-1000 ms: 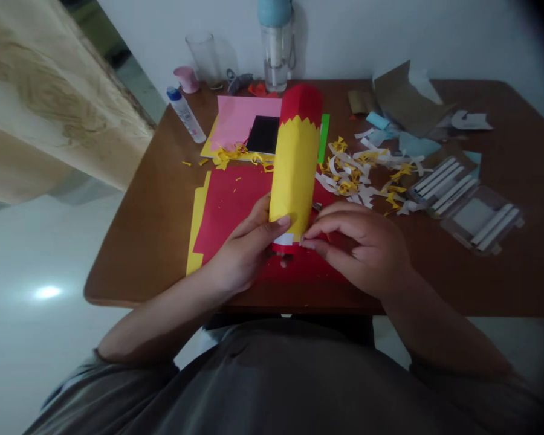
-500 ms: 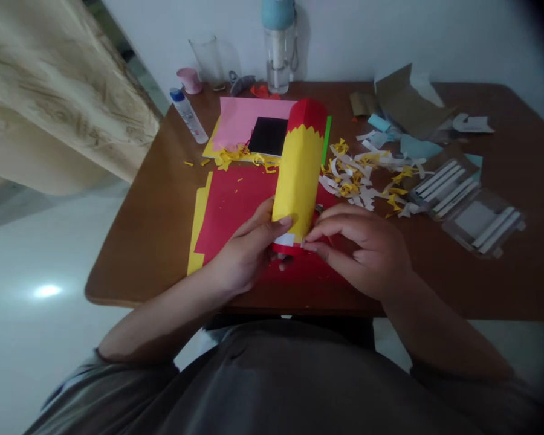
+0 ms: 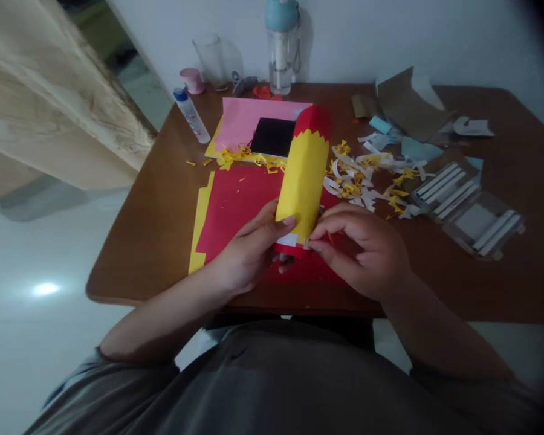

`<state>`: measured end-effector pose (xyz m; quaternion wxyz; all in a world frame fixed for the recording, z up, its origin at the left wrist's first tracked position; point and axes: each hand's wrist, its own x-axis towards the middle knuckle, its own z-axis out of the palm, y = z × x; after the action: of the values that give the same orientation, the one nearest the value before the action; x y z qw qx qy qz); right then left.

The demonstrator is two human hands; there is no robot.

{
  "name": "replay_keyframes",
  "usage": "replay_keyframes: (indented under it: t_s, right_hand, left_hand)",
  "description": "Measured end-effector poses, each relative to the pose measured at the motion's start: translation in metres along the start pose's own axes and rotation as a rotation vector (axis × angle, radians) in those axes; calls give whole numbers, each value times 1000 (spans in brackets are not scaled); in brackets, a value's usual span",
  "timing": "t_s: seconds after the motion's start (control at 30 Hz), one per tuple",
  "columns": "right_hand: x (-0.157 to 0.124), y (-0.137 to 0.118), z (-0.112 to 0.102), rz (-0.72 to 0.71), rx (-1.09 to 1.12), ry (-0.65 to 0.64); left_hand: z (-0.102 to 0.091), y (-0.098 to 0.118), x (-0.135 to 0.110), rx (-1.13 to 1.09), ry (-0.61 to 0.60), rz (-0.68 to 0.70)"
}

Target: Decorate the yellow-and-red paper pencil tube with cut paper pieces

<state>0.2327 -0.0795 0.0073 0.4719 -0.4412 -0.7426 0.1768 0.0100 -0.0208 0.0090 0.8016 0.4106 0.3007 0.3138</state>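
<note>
A yellow paper tube [image 3: 303,181] with a red top, a zigzag border and a red lower rim leans slightly right above the table. My left hand [image 3: 254,248] is wrapped round its lower part, thumb pressed on the front beside a white patch. At the tube's lower right edge my right hand [image 3: 362,244] is closed in a pinch. Something small and pale shows at those fingertips, too small to name. Under the tube lie red paper sheets [image 3: 240,208] over a yellow sheet [image 3: 197,229].
Behind the tube lie pink paper [image 3: 240,115] and a black square [image 3: 272,137]. Yellow and white scraps [image 3: 358,175] spread rightward, near an open plastic case [image 3: 480,220]. A glue bottle [image 3: 191,115], a glass [image 3: 211,60] and a water bottle [image 3: 281,51] stand toward the wall.
The paper tube's top has tipped a little to the right and down. Both hands keep their hold near its lower end. The view has shifted slightly.
</note>
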Motion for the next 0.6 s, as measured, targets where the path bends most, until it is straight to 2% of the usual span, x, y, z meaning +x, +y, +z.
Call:
replay_keyframes:
  t_s: [0.37,0.6]
  right_hand:
    - [3,-1,-2,-58,-65,-113]
    - [2,0,0,-101,-66,-126]
  left_hand:
    - [2,-2,1,-5,-26,-4]
    - [3,-2,1,-20,2,-26]
